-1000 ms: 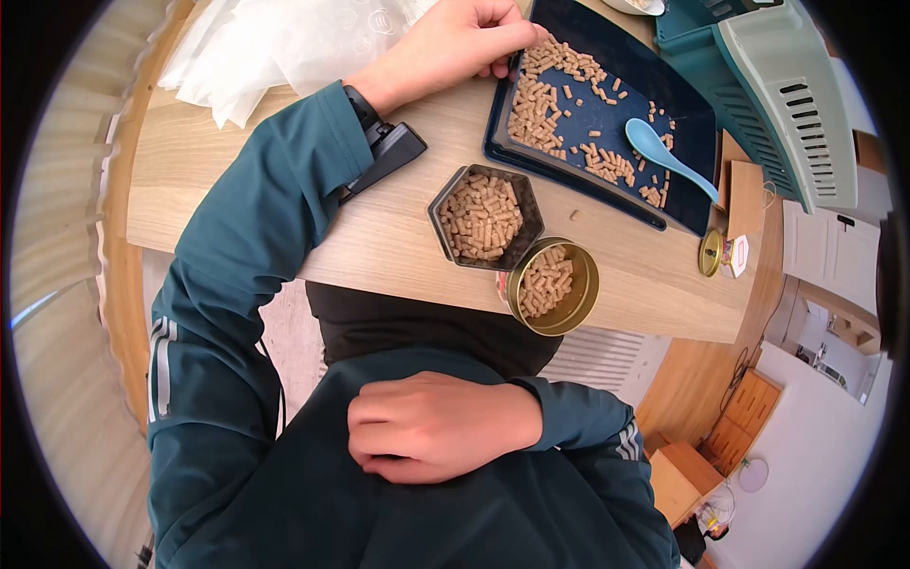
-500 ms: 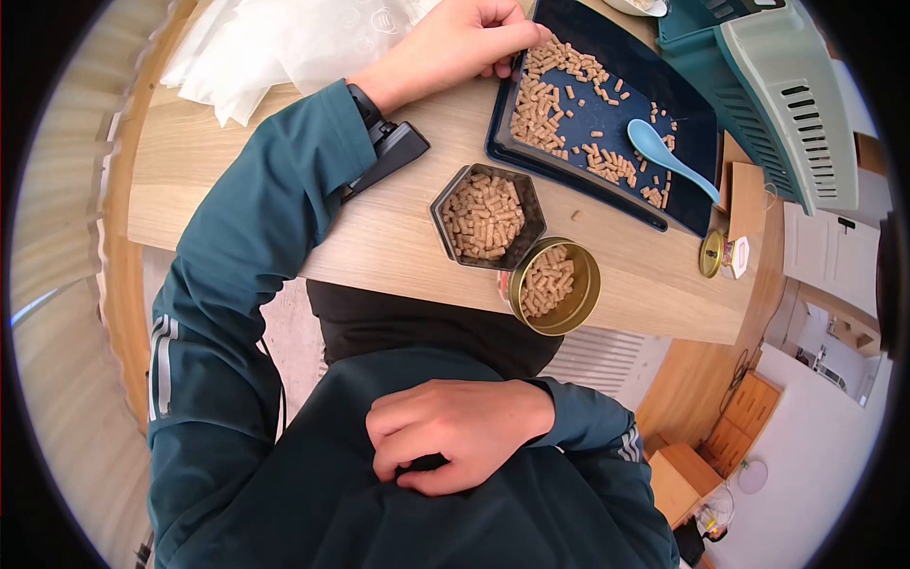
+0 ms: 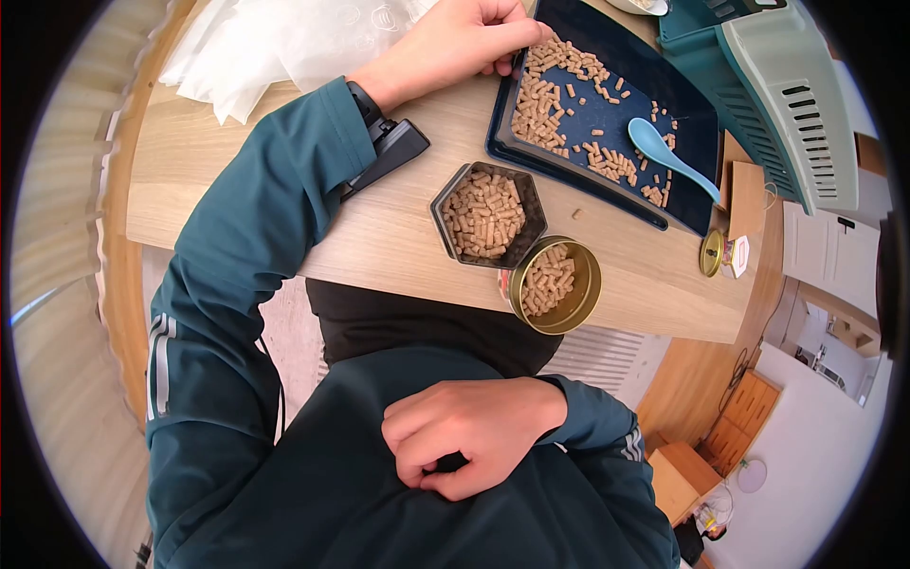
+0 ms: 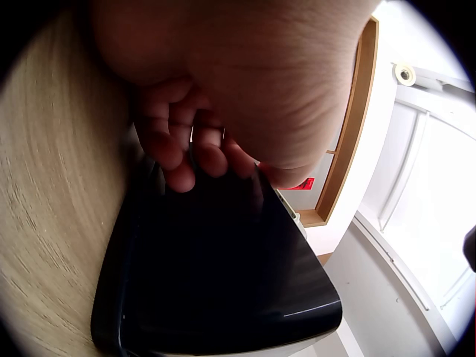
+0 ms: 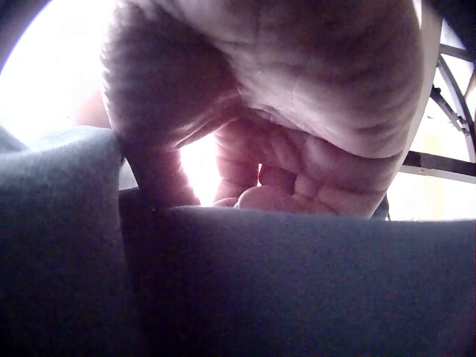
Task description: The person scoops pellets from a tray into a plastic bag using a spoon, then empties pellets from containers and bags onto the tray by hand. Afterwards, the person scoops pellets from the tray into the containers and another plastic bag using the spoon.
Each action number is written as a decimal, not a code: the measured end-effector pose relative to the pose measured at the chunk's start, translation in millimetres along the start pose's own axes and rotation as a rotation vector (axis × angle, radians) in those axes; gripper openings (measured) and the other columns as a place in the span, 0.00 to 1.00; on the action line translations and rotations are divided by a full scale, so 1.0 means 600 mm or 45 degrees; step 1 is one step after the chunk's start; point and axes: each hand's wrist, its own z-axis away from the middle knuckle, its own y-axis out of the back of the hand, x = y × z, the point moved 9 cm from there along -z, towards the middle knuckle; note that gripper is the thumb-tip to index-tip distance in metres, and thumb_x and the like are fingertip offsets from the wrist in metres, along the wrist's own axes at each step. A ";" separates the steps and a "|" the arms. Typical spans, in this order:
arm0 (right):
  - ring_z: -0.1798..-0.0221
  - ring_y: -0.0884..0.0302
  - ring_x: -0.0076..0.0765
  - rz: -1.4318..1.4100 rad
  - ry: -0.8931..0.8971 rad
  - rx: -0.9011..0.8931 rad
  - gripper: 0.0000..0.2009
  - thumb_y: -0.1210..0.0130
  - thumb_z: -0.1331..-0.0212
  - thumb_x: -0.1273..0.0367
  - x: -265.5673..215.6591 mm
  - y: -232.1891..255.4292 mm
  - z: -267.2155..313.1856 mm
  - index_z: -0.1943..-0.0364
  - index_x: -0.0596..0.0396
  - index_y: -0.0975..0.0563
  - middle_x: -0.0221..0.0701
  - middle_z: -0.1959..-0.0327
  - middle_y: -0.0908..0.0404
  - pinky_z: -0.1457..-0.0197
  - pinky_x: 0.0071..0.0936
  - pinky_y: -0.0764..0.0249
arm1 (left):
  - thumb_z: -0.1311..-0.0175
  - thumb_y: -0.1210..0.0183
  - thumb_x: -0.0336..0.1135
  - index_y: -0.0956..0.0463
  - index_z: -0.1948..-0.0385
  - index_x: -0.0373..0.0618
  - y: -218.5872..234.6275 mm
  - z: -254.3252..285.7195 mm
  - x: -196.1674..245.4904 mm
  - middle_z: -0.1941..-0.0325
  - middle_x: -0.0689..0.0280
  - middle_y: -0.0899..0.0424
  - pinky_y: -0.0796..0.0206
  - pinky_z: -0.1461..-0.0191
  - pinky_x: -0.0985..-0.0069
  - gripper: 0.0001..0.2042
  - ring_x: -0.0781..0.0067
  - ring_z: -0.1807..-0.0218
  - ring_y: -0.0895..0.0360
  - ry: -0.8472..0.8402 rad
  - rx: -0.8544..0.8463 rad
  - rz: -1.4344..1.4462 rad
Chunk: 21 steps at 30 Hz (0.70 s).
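In the head view my left hand grips the near left wall of a dark blue tray, its thumb over the rim. The left wrist view has its curled fingers against the tray's dark outer side. Light brown pellets lie scattered inside, heaped towards that hand. Across the tray's right part lies a light blue spoon. My right hand rests on the front of the jacket, fingers loosely bent and holding nothing. In the right wrist view, grey-blue cloth hides its fingertips.
A dark hexagonal container and a gold round tin, both holding pellets, stand at the table's near edge. White plastic bags lie back left. At right are a pet carrier, cardboard and a gold lid.
My right hand has slid rightward and slightly down over the jacket, and a gap has opened between its thumb and index finger. The left hand stays at the tray wall.
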 end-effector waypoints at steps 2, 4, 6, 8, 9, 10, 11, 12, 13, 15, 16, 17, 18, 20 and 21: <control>0.65 0.25 0.39 0.006 -0.015 -0.006 0.02 0.37 0.46 0.74 -0.001 0.000 0.003 0.70 0.55 0.19 0.29 0.70 0.25 0.64 0.35 0.28 | 0.25 0.42 0.38 0.23 0.72 0.43 -0.001 -0.001 -0.002 0.76 0.72 0.21 0.36 0.69 0.83 0.13 0.85 0.74 0.27 0.005 0.002 0.007; 0.65 0.25 0.38 -0.006 -0.020 -0.020 0.02 0.37 0.47 0.74 -0.002 0.000 0.007 0.70 0.55 0.19 0.29 0.70 0.25 0.64 0.35 0.28 | 0.25 0.42 0.38 0.24 0.72 0.43 0.000 -0.003 -0.005 0.76 0.72 0.21 0.36 0.69 0.83 0.13 0.85 0.74 0.27 0.009 0.005 0.013; 0.65 0.25 0.38 -0.018 -0.025 -0.035 0.02 0.37 0.47 0.74 -0.003 0.000 0.011 0.70 0.55 0.19 0.29 0.70 0.25 0.65 0.34 0.28 | 0.25 0.43 0.38 0.23 0.72 0.43 0.000 -0.003 -0.004 0.75 0.72 0.21 0.35 0.68 0.83 0.13 0.85 0.73 0.27 -0.016 -0.009 0.010; 0.66 0.25 0.36 -0.040 -0.020 -0.049 0.02 0.37 0.47 0.75 -0.005 0.001 0.014 0.70 0.55 0.19 0.29 0.70 0.25 0.65 0.33 0.28 | 0.25 0.43 0.38 0.23 0.72 0.43 0.000 -0.003 -0.004 0.75 0.72 0.21 0.35 0.68 0.83 0.13 0.85 0.73 0.27 -0.017 -0.005 0.011; 0.66 0.25 0.36 -0.041 -0.020 -0.049 0.02 0.37 0.47 0.75 -0.004 0.003 0.017 0.70 0.55 0.19 0.29 0.70 0.25 0.65 0.33 0.28 | 0.26 0.43 0.38 0.23 0.72 0.42 0.000 -0.002 -0.003 0.76 0.72 0.21 0.35 0.68 0.83 0.13 0.85 0.73 0.27 -0.018 0.000 0.013; 0.66 0.25 0.36 -0.101 -0.010 -0.090 0.02 0.37 0.46 0.75 -0.005 0.001 0.019 0.69 0.55 0.19 0.29 0.70 0.24 0.65 0.32 0.28 | 0.26 0.43 0.38 0.23 0.72 0.42 0.000 -0.002 -0.004 0.76 0.72 0.21 0.35 0.68 0.83 0.13 0.85 0.73 0.27 -0.017 0.000 0.013; 0.66 0.24 0.35 -0.159 0.001 -0.131 0.02 0.37 0.46 0.75 -0.006 0.000 0.022 0.69 0.55 0.18 0.29 0.69 0.24 0.65 0.31 0.28 | 0.25 0.43 0.38 0.23 0.72 0.43 0.000 -0.003 -0.004 0.76 0.72 0.21 0.35 0.68 0.83 0.13 0.85 0.73 0.27 -0.016 -0.001 0.013; 0.66 0.24 0.35 -0.160 0.001 -0.131 0.02 0.37 0.46 0.75 -0.011 0.004 0.024 0.69 0.55 0.18 0.29 0.69 0.24 0.65 0.31 0.28 | 0.25 0.43 0.38 0.23 0.72 0.43 0.001 -0.002 -0.002 0.76 0.72 0.21 0.35 0.68 0.83 0.13 0.85 0.73 0.27 -0.015 0.000 0.012; 0.66 0.24 0.35 -0.141 -0.010 -0.092 0.02 0.37 0.44 0.75 -0.019 0.014 0.026 0.67 0.55 0.18 0.29 0.69 0.24 0.65 0.31 0.28 | 0.25 0.43 0.38 0.23 0.72 0.43 0.002 -0.001 0.000 0.76 0.72 0.21 0.35 0.68 0.83 0.13 0.85 0.73 0.27 -0.014 0.002 0.010; 0.68 0.25 0.35 -0.062 -0.010 -0.010 0.04 0.36 0.41 0.74 -0.050 0.043 0.035 0.63 0.57 0.16 0.30 0.69 0.25 0.66 0.31 0.28 | 0.25 0.43 0.38 0.23 0.72 0.43 0.001 0.001 0.001 0.76 0.72 0.21 0.35 0.68 0.83 0.13 0.85 0.74 0.27 0.015 0.006 -0.002; 0.68 0.25 0.35 0.017 0.047 0.040 0.04 0.36 0.41 0.75 -0.083 0.067 0.044 0.63 0.57 0.16 0.30 0.68 0.24 0.67 0.31 0.29 | 0.25 0.43 0.38 0.23 0.72 0.43 0.001 0.001 0.000 0.76 0.72 0.21 0.35 0.68 0.83 0.13 0.85 0.74 0.27 0.017 0.009 -0.003; 0.68 0.25 0.35 0.096 0.103 0.090 0.05 0.35 0.41 0.75 -0.119 0.090 0.059 0.62 0.58 0.15 0.31 0.67 0.22 0.67 0.31 0.29 | 0.25 0.42 0.38 0.23 0.72 0.43 0.001 0.000 -0.001 0.76 0.72 0.21 0.35 0.69 0.83 0.13 0.85 0.74 0.27 0.012 0.004 0.018; 0.69 0.25 0.34 0.197 0.125 0.235 0.05 0.34 0.42 0.75 -0.156 0.122 0.086 0.62 0.59 0.15 0.32 0.66 0.21 0.67 0.31 0.30 | 0.25 0.42 0.39 0.23 0.72 0.43 0.000 0.000 -0.003 0.76 0.72 0.21 0.36 0.69 0.83 0.13 0.85 0.74 0.27 0.007 -0.004 0.040; 0.70 0.26 0.33 0.612 0.148 0.743 0.06 0.33 0.43 0.77 -0.202 0.182 0.154 0.62 0.61 0.14 0.34 0.62 0.18 0.68 0.30 0.31 | 0.25 0.42 0.39 0.23 0.72 0.43 -0.001 -0.002 -0.006 0.76 0.72 0.21 0.36 0.69 0.82 0.13 0.85 0.74 0.28 0.001 -0.003 0.046; 0.70 0.26 0.32 0.923 0.148 1.107 0.07 0.33 0.43 0.78 -0.223 0.201 0.190 0.61 0.62 0.13 0.35 0.61 0.17 0.68 0.28 0.32 | 0.25 0.42 0.39 0.23 0.72 0.43 -0.001 -0.003 -0.004 0.76 0.72 0.21 0.36 0.70 0.82 0.13 0.85 0.74 0.28 -0.005 -0.004 0.051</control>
